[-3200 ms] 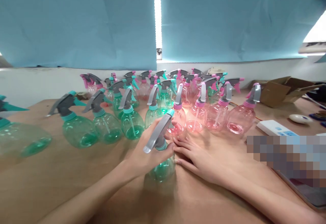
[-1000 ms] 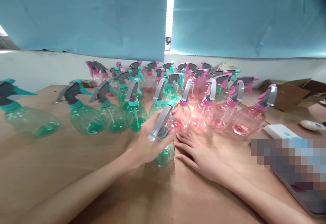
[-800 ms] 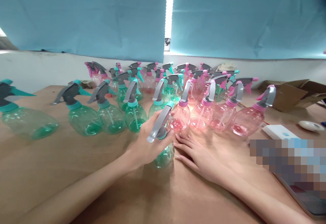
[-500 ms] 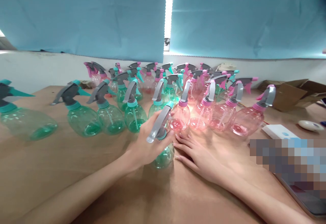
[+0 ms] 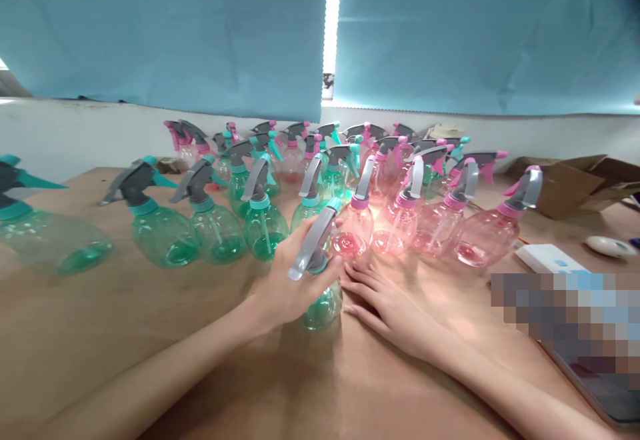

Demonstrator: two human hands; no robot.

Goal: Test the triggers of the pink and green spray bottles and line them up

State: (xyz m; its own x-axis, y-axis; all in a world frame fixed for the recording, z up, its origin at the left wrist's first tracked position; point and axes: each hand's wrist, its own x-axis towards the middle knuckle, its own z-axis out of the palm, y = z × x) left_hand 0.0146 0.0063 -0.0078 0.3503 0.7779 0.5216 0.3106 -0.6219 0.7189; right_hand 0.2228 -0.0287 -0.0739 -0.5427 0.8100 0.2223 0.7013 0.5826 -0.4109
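My left hand [image 5: 287, 280] is wrapped round the neck of a green spray bottle [image 5: 323, 310], which stands upright on the table nearest to me. Its grey and turquoise trigger head rises above my fingers, and part of the bottle is hidden behind the hand. My right hand [image 5: 395, 307] lies flat on the table just right of that bottle, fingers apart and holding nothing. Beyond my fingertips stands a pink spray bottle [image 5: 353, 237]. A row of green bottles, including this green spray bottle [image 5: 266, 230], runs to the left, and pink ones [image 5: 437, 230] run to the right.
More pink and green spray bottles stand behind the front row. At the right are an open cardboard box [image 5: 570, 187], a white box [image 5: 547, 258], a white oval object [image 5: 610, 247] and a dark flat device [image 5: 600, 387], partly blurred out. Blue curtains [image 5: 160, 33] hang behind the table.
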